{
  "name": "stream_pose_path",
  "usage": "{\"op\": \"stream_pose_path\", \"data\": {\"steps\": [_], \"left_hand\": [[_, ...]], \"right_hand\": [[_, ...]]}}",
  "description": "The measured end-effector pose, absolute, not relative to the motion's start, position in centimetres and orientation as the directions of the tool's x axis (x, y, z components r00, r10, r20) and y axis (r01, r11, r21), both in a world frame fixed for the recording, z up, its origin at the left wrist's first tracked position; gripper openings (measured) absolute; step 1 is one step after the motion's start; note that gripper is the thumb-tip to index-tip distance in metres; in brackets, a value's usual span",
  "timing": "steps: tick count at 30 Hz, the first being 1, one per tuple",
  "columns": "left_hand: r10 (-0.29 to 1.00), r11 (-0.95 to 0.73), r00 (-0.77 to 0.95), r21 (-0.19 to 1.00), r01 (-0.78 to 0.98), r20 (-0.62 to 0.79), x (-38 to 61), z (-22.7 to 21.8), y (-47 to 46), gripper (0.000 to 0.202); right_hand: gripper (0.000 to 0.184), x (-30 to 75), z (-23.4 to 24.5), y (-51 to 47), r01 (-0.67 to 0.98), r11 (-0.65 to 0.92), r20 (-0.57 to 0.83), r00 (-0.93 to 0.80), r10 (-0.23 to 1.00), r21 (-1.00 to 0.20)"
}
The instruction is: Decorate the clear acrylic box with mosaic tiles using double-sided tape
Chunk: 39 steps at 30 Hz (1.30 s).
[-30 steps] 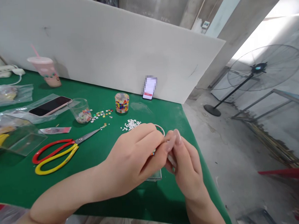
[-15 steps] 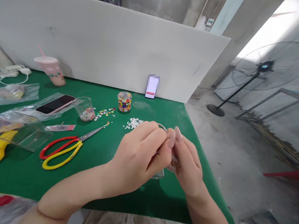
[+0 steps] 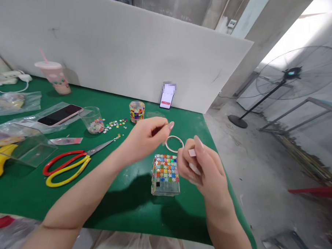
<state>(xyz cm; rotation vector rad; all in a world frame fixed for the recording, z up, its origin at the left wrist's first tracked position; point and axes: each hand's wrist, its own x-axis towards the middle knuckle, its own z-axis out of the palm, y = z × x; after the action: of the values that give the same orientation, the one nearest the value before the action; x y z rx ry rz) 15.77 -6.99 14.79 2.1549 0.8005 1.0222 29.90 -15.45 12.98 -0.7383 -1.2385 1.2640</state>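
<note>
My right hand (image 3: 202,165) is closed, pinching a small white square piece (image 3: 192,152) between thumb and finger. My left hand (image 3: 151,134) is raised up and left of it, fingertips pressed together; whatever they hold, if anything, is hidden. Between the hands shows a thin pale ring (image 3: 175,151), close to the right knuckles; I cannot tell whether they touch. Below stands a clear box (image 3: 166,190), its top covered in rows of coloured mosaic tiles, with a bare strip and one black square at the near edge. The left hand hides the pile of white tiles.
Behind stands a mosaic-covered glass (image 3: 137,111); a phone (image 3: 166,97) leans on the white panel. Leftward are scissors (image 3: 85,157), a cup of tiles (image 3: 96,122), loose coloured tiles (image 3: 116,123), a flat phone (image 3: 60,115), a clear container (image 3: 36,150) and a pink drink cup (image 3: 54,76).
My hands, together before, have parted: the left moved up and left, the right slightly down. The box's tiled top, the ring and the white piece in my right hand now show.
</note>
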Motion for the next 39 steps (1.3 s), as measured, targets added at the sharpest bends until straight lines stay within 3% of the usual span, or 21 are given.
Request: {"op": "stream_pose_path", "data": {"steps": [4, 7, 11, 15, 21, 24, 26, 35, 39], "left_hand": [[0.767, -0.498, 0.636, 0.700, 0.512, 0.080, 15.1, 12.6, -2.0, 0.038], [0.812, -0.457, 0.584, 0.614, 0.644, -0.008, 15.0, 9.5, 1.2, 0.033], [0.856, -0.394, 0.506, 0.501, 0.770, -0.105, 15.1, 4.9, 4.0, 0.023], [0.861, -0.380, 0.489, 0.459, 0.803, -0.141, 15.3, 2.5, 4.9, 0.026], [0.884, -0.371, 0.458, 0.449, 0.813, -0.098, 15.3, 2.7, 4.6, 0.028], [0.895, -0.365, 0.440, 0.445, 0.818, -0.076, 15.2, 3.1, 4.4, 0.028], [0.896, -0.368, 0.440, 0.445, 0.817, -0.066, 15.1, 3.3, 4.1, 0.027], [0.858, -0.466, 0.509, 0.509, 0.723, 0.063, 15.3, 7.8, 0.7, 0.031], [0.822, -0.520, 0.554, 0.567, 0.639, 0.130, 14.6, 9.1, -3.8, 0.033]], "right_hand": [[0.045, 31.6, 13.5, -14.9, 0.023, 0.185, 0.176, -0.220, 0.960, -0.982], [0.046, 32.2, 13.4, -14.4, 0.265, 0.149, 0.091, -0.219, 0.972, -0.953], [0.041, 31.6, 11.9, -14.8, 0.640, 0.086, -0.045, -0.186, 0.982, -0.763], [0.036, 30.8, 9.1, -16.7, 0.835, 0.084, -0.103, -0.166, 0.981, -0.543], [0.031, 30.4, 7.7, -18.5, 0.950, 0.173, -0.124, -0.210, 0.970, -0.259], [0.029, 29.5, 8.2, -18.0, 0.967, 0.250, -0.197, -0.255, 0.947, -0.055], [0.029, 28.9, 8.5, -17.6, 0.960, 0.280, -0.248, -0.266, 0.931, 0.022], [0.033, 29.2, 8.3, -17.5, 0.959, 0.283, -0.244, -0.268, 0.932, 0.028], [0.032, 31.2, 7.8, -18.8, 0.954, 0.259, -0.134, -0.280, 0.951, -0.155]]}}
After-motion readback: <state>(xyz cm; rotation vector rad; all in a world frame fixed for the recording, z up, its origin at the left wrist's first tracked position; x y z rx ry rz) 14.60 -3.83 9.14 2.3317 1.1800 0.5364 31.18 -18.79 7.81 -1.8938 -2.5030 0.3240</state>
